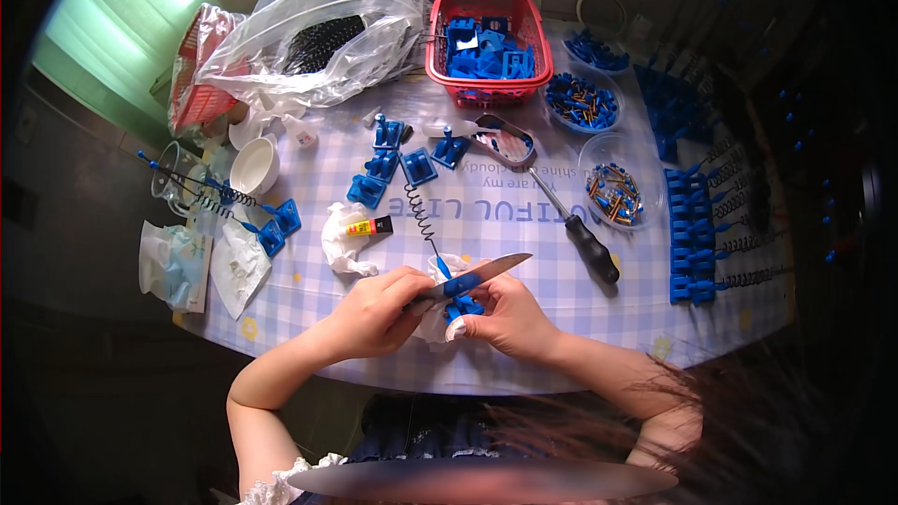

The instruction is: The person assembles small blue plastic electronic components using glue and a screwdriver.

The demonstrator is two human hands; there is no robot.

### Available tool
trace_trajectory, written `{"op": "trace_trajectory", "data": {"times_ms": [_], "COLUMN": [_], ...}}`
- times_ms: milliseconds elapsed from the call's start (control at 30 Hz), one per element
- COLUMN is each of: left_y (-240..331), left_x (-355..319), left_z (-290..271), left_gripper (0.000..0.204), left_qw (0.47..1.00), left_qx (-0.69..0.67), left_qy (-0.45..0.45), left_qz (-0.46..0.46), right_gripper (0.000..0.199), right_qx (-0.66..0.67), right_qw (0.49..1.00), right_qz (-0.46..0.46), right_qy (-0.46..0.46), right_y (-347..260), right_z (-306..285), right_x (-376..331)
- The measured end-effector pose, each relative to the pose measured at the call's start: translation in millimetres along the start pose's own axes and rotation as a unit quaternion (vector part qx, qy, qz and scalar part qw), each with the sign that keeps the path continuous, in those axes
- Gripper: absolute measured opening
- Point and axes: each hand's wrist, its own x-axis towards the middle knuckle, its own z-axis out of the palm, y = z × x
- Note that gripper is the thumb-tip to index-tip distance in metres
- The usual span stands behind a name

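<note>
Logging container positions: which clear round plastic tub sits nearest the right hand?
The frontmost tub, holding gold-coloured, blue and white pieces. The middle tub and back tub stand farther from the right hand.

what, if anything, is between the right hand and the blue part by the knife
Nothing visible; the right hand grips the blue part. The knife in the left hand crosses over part of it in this view.

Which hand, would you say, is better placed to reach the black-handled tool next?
Probably the right hand, nearer the tool though holding a blue part; the left hand holds a blade.
</note>
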Motion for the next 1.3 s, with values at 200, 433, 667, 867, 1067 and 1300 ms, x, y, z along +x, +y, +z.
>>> {"op": "trace_trajectory", "data": {"times_ms": [200,433,667,867,1067,1300], "left_y": [-0.5,8.1,9.9,11.6,12.9,16.4], "left_x": [-4.1,-0.1,-0.2,-5.3,-3.4,-4.6], "left_z": [4.0,3.3,10.8,20.4,16.8,13.2], "left_gripper": [0.024,0.022,0.017,0.017,0.016,0.013], "left_qw": [0.997,0.997,0.985,0.983,0.976,0.982], "left_qx": [-0.034,0.037,0.162,0.178,0.209,0.185], "left_qy": [0.040,0.044,0.063,0.046,0.060,0.027], "left_qz": [-0.058,-0.045,0.006,0.015,0.009,0.033], "right_gripper": [0.044,0.043,0.046,0.048,0.049,0.047], "right_qx": [-0.048,-0.041,-0.099,-0.036,-0.059,-0.071], "right_qw": [0.991,0.995,0.994,0.995,0.994,0.993], "right_qz": [-0.114,-0.075,-0.023,-0.086,-0.076,-0.087], "right_qy": [0.055,0.060,0.038,0.046,0.049,0.030], "right_y": [11.0,-2.8,-12.9,-2.0,-6.2,-4.3], "right_z": [-0.1,2.9,1.9,-0.5,1.3,0.9], "right_x": [4.0,-0.3,-1.6,-3.0,-2.0,-3.5]}}
